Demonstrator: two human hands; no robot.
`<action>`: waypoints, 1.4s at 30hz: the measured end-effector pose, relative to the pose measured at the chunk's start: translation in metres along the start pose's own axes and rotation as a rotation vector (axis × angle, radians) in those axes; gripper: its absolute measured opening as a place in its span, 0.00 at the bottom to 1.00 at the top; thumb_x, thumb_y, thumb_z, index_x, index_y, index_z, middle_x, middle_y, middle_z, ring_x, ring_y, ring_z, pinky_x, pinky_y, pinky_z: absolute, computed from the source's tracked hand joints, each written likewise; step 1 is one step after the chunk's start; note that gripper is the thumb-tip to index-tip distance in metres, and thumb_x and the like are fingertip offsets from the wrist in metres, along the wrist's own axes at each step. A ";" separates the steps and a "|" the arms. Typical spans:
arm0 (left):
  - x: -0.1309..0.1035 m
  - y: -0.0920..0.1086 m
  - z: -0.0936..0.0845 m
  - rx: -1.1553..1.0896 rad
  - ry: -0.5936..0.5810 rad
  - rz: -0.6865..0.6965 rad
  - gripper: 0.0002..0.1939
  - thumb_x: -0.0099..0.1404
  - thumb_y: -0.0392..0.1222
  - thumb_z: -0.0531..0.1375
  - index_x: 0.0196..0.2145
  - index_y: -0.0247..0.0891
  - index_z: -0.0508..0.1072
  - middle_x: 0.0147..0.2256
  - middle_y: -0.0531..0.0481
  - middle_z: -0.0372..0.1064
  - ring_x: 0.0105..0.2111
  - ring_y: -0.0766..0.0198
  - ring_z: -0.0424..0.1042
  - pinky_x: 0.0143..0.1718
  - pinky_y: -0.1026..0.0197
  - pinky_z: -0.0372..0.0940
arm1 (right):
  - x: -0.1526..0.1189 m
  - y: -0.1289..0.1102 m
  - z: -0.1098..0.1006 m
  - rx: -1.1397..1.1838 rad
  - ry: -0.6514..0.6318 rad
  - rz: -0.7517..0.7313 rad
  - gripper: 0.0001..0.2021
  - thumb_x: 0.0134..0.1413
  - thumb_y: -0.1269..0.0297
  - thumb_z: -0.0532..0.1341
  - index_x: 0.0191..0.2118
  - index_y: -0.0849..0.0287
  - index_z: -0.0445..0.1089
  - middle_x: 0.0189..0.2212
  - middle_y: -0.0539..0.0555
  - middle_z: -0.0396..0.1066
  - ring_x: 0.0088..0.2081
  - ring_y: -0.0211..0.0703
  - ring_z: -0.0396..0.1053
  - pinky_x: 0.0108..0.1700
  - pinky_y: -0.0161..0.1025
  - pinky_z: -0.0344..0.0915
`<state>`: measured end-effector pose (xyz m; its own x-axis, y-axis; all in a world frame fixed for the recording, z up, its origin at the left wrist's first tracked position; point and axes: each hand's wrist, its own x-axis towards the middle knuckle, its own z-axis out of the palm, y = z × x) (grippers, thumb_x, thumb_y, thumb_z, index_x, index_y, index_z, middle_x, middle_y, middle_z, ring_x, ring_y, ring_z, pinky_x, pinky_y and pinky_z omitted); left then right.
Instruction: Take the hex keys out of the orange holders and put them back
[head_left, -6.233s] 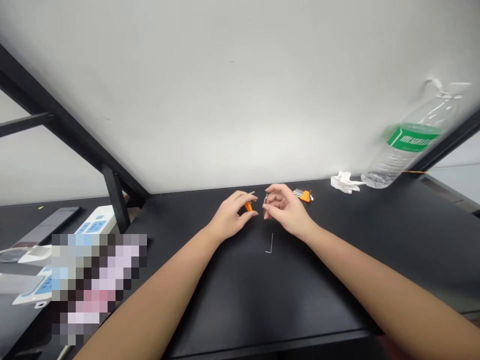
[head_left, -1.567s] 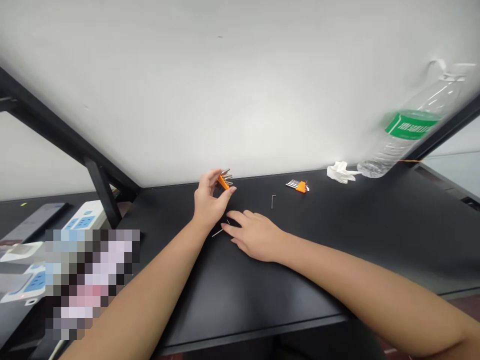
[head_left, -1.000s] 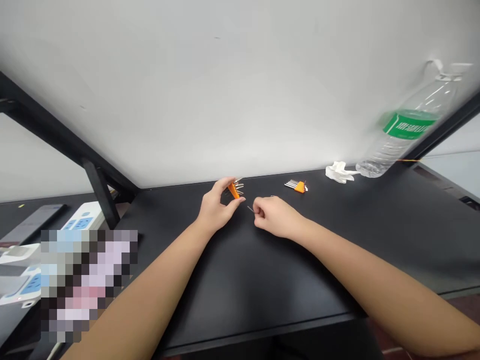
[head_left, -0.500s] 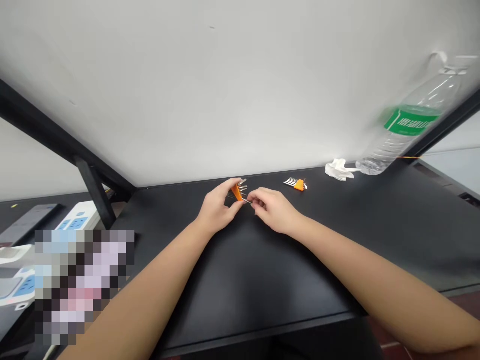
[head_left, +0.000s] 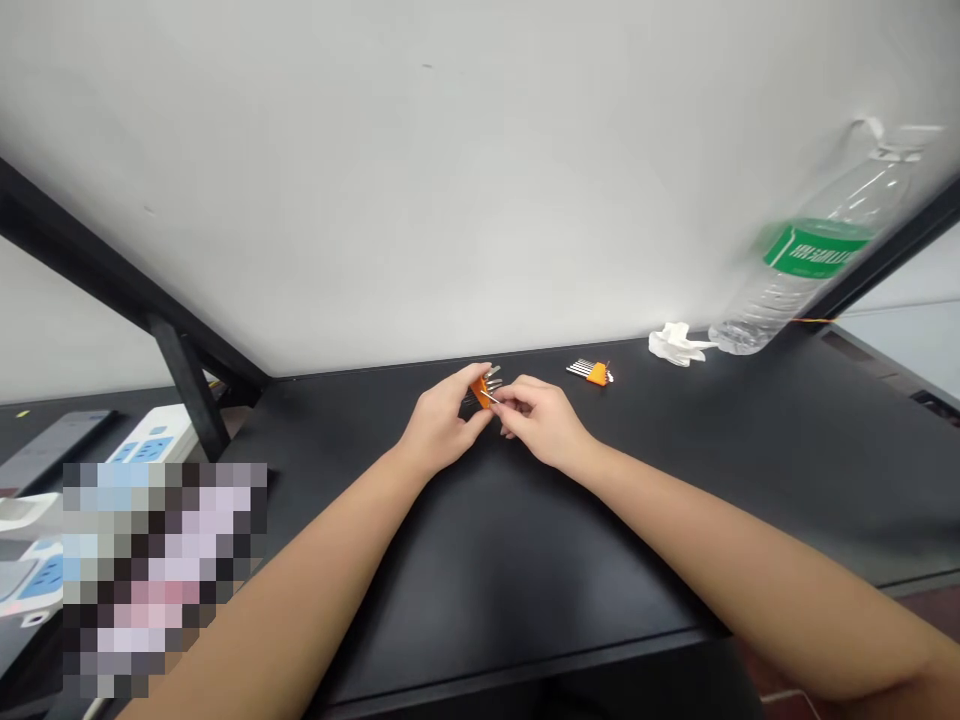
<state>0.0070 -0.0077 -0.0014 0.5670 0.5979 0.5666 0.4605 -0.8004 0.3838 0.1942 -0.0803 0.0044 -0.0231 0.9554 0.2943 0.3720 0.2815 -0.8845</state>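
Note:
Between the thumb and fingers of my left hand [head_left: 448, 415] is an orange hex key holder [head_left: 481, 391], with several metal keys sticking out of it. My right hand [head_left: 546, 418] pinches a thin metal hex key [head_left: 490, 398], whose far end meets the holder's face; whether it sits in a slot is too small to tell. A second orange holder with hex keys [head_left: 597, 373] lies on the black table [head_left: 480, 560], to the right of and beyond my hands.
A crumpled white tissue [head_left: 677, 345] and a clear bottle with a green label [head_left: 814, 250] stand by the wall at right. White power strips [head_left: 154, 440] lie at left, beyond a black metal frame post [head_left: 191, 385]. A pixelated patch hides part of the left side.
My right hand has turned, and the hex key in it now points up and left against the holder's face instead of its lower edge. The left hand still grips the holder.

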 end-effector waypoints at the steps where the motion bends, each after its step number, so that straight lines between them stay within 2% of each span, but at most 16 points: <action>1: 0.000 0.000 0.000 0.012 -0.013 0.013 0.28 0.66 0.42 0.63 0.62 0.43 0.66 0.58 0.45 0.73 0.56 0.55 0.75 0.59 0.54 0.71 | 0.000 0.000 0.000 0.014 0.003 0.027 0.07 0.62 0.68 0.60 0.39 0.59 0.76 0.34 0.51 0.67 0.28 0.36 0.69 0.34 0.36 0.70; 4: 0.002 0.001 0.000 0.047 -0.043 0.053 0.26 0.67 0.41 0.62 0.62 0.43 0.66 0.57 0.45 0.73 0.55 0.55 0.75 0.57 0.54 0.71 | 0.001 0.000 0.001 0.001 0.023 0.064 0.05 0.59 0.69 0.60 0.34 0.59 0.74 0.32 0.50 0.67 0.27 0.36 0.70 0.32 0.35 0.70; 6: 0.002 0.001 0.000 0.071 -0.056 0.064 0.26 0.67 0.41 0.62 0.62 0.43 0.66 0.57 0.45 0.73 0.54 0.55 0.76 0.56 0.54 0.72 | 0.000 -0.001 0.001 0.026 0.025 0.085 0.05 0.59 0.68 0.60 0.34 0.59 0.74 0.32 0.50 0.67 0.26 0.36 0.70 0.31 0.35 0.70; 9: 0.003 0.003 0.000 0.112 -0.064 0.068 0.26 0.68 0.41 0.61 0.63 0.42 0.65 0.55 0.45 0.74 0.53 0.55 0.77 0.54 0.54 0.73 | 0.000 -0.004 0.003 0.135 0.015 0.155 0.07 0.60 0.63 0.63 0.36 0.59 0.76 0.33 0.51 0.70 0.24 0.36 0.71 0.29 0.36 0.72; 12: 0.004 0.005 0.001 0.164 -0.072 0.076 0.26 0.68 0.39 0.60 0.63 0.43 0.65 0.55 0.45 0.74 0.53 0.54 0.76 0.55 0.53 0.72 | 0.001 -0.008 0.004 0.243 0.022 0.273 0.09 0.59 0.59 0.65 0.36 0.60 0.76 0.27 0.51 0.72 0.23 0.38 0.72 0.27 0.35 0.72; 14: 0.005 0.006 0.002 0.189 -0.076 0.087 0.26 0.68 0.37 0.60 0.63 0.43 0.66 0.55 0.44 0.74 0.53 0.53 0.76 0.55 0.52 0.72 | 0.002 -0.010 0.004 0.271 0.029 0.337 0.07 0.57 0.61 0.66 0.34 0.60 0.74 0.23 0.50 0.72 0.22 0.38 0.72 0.27 0.33 0.71; 17: 0.005 0.007 0.003 0.192 -0.081 0.105 0.27 0.68 0.36 0.60 0.63 0.42 0.65 0.54 0.43 0.75 0.52 0.53 0.76 0.55 0.52 0.72 | 0.003 -0.012 0.004 0.271 0.016 0.395 0.01 0.53 0.70 0.64 0.34 0.60 0.73 0.21 0.49 0.72 0.21 0.37 0.72 0.26 0.32 0.72; 20: 0.005 0.005 0.003 0.175 -0.100 0.090 0.28 0.67 0.36 0.61 0.64 0.43 0.64 0.53 0.44 0.75 0.52 0.53 0.77 0.55 0.52 0.72 | 0.004 -0.010 0.003 0.241 0.009 0.406 0.06 0.50 0.74 0.63 0.35 0.59 0.73 0.23 0.48 0.72 0.21 0.38 0.73 0.25 0.32 0.72; 23: 0.004 0.004 0.002 0.160 -0.108 0.065 0.29 0.67 0.37 0.62 0.64 0.45 0.64 0.54 0.44 0.74 0.52 0.53 0.76 0.54 0.52 0.72 | 0.005 -0.007 0.002 0.235 -0.016 0.395 0.05 0.49 0.74 0.63 0.34 0.59 0.72 0.22 0.47 0.72 0.21 0.38 0.73 0.24 0.32 0.72; 27: 0.004 0.005 0.000 0.152 -0.116 0.086 0.29 0.67 0.38 0.62 0.64 0.44 0.64 0.54 0.44 0.75 0.52 0.54 0.76 0.54 0.53 0.72 | 0.007 -0.002 0.000 0.465 -0.062 0.459 0.03 0.52 0.70 0.65 0.33 0.60 0.71 0.20 0.48 0.70 0.22 0.38 0.72 0.24 0.34 0.73; 32: 0.003 0.003 0.000 0.141 -0.121 0.112 0.29 0.68 0.40 0.64 0.64 0.44 0.64 0.54 0.44 0.75 0.51 0.54 0.77 0.53 0.53 0.72 | 0.009 -0.002 -0.005 0.676 -0.120 0.605 0.07 0.51 0.66 0.68 0.31 0.60 0.69 0.18 0.48 0.68 0.20 0.36 0.68 0.23 0.32 0.69; 36: 0.003 -0.005 0.000 0.144 -0.114 0.036 0.32 0.65 0.42 0.67 0.65 0.45 0.64 0.54 0.44 0.75 0.51 0.53 0.77 0.52 0.53 0.73 | 0.009 -0.005 -0.018 0.701 -0.127 0.574 0.10 0.50 0.62 0.70 0.30 0.59 0.68 0.15 0.46 0.65 0.17 0.34 0.62 0.20 0.30 0.62; 40: 0.004 -0.011 0.000 0.103 -0.087 -0.049 0.34 0.64 0.43 0.68 0.65 0.46 0.64 0.56 0.46 0.74 0.53 0.54 0.77 0.55 0.53 0.73 | 0.011 -0.006 -0.035 0.587 -0.191 0.518 0.12 0.49 0.61 0.70 0.29 0.58 0.66 0.12 0.44 0.62 0.13 0.32 0.56 0.15 0.29 0.54; 42: 0.004 -0.011 0.000 0.088 -0.091 -0.084 0.34 0.63 0.44 0.69 0.65 0.47 0.64 0.56 0.46 0.74 0.52 0.54 0.77 0.55 0.53 0.73 | 0.012 -0.006 -0.038 0.533 -0.215 0.501 0.11 0.50 0.60 0.70 0.31 0.58 0.68 0.12 0.44 0.62 0.13 0.32 0.56 0.15 0.29 0.53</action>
<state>0.0037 0.0033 -0.0032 0.5815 0.6671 0.4656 0.5647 -0.7430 0.3593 0.2274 -0.0742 0.0267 -0.1700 0.9612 -0.2172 -0.1119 -0.2378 -0.9648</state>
